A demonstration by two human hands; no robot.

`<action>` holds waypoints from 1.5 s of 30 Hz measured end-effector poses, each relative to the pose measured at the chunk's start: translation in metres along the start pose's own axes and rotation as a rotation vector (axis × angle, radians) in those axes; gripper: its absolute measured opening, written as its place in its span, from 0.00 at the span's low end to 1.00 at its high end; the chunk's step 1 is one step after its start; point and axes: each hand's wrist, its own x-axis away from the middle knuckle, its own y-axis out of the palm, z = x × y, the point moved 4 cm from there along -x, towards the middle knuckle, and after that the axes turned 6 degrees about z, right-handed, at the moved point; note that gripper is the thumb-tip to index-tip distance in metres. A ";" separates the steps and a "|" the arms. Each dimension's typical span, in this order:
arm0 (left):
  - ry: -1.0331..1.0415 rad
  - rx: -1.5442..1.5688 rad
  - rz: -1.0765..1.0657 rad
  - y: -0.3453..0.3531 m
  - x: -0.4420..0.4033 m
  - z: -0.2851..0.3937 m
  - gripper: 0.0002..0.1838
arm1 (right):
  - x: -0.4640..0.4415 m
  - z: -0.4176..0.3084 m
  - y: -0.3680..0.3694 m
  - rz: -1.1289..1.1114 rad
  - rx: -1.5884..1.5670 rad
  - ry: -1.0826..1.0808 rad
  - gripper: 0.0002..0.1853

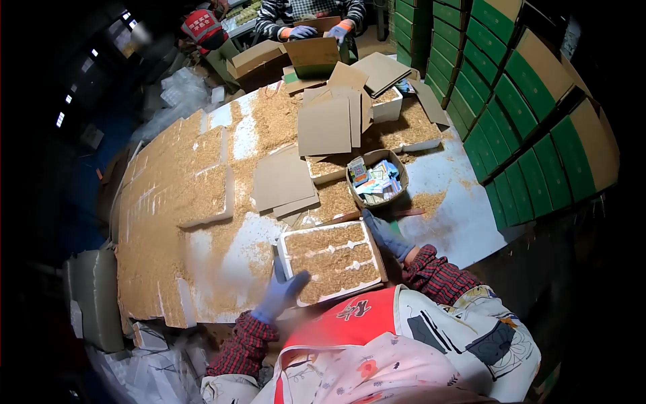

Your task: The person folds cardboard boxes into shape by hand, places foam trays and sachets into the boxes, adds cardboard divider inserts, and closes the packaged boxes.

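In front of my body a white foam tray filled with wood shavings lies slightly tilted, brown cardboard showing along its right and far edges. My left hand, in a blue-grey glove, grips its left side with the thumb over the near corner. On the opposite side my right hand, gloved alike, is closed against the cardboard-edged side, its fingers partly hidden. Just beyond the tray stands an open container of small printed cards. Flat cardboard sheets lie past the tray's far left corner.
Shavings-covered foam trays fill the left of the white table. More cardboard sheets lie farther back. Green boxes are stacked along the right. Across the table, a gloved person in striped sleeves handles an open carton.
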 end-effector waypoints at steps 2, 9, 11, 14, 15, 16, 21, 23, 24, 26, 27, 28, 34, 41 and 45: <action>0.051 -0.079 -0.012 0.005 -0.007 -0.026 0.38 | -0.028 -0.041 -0.037 -0.092 0.116 0.147 0.26; -0.150 -1.004 0.155 0.026 -0.007 -0.042 0.41 | -0.169 0.008 -0.034 0.274 0.580 0.064 0.41; 0.361 -1.107 0.291 0.031 -0.005 -0.034 0.37 | -0.162 0.005 -0.039 0.318 0.553 0.052 0.36; 0.616 -0.943 0.408 0.011 -0.008 0.006 0.27 | -0.184 0.069 -0.047 0.342 -0.064 -0.231 0.17; 0.659 -0.768 0.441 -0.005 -0.011 0.012 0.25 | -0.163 0.047 -0.055 0.283 -0.161 -0.206 0.15; 0.636 -0.732 0.455 -0.023 -0.026 0.010 0.25 | -0.154 0.039 -0.060 0.255 -0.249 -0.149 0.14; 0.186 -0.293 0.501 -0.134 -0.190 -0.101 0.34 | -0.094 -0.012 -0.059 0.253 -0.446 -0.117 0.11; 0.059 -0.292 0.492 -0.168 -0.260 -0.151 0.46 | -0.053 -0.051 -0.047 0.265 -0.350 -0.219 0.13; 0.008 -0.339 0.578 -0.170 -0.272 -0.151 0.52 | -0.042 -0.050 -0.044 0.277 -0.344 -0.202 0.13; -0.014 -0.346 0.679 -0.177 -0.316 -0.180 0.63 | -0.026 -0.057 -0.050 0.393 0.021 -0.357 0.17; -0.042 -0.404 0.694 -0.173 -0.318 -0.172 0.61 | -0.022 -0.049 -0.054 0.407 0.033 -0.354 0.17; -0.070 -0.461 0.707 -0.168 -0.319 -0.164 0.59 | -0.023 -0.035 -0.060 0.418 0.137 -0.281 0.19; 0.019 -0.027 0.478 -0.176 -0.329 -0.165 0.31 | -0.059 -0.047 -0.053 0.279 0.734 -0.327 0.29; 0.205 -0.393 0.696 -0.214 -0.196 -0.095 0.18 | -0.138 -0.023 -0.026 -0.200 1.233 -0.239 0.28; 0.171 -0.266 0.732 -0.245 -0.163 -0.125 0.17 | -0.155 -0.005 -0.032 -0.023 1.112 -0.282 0.13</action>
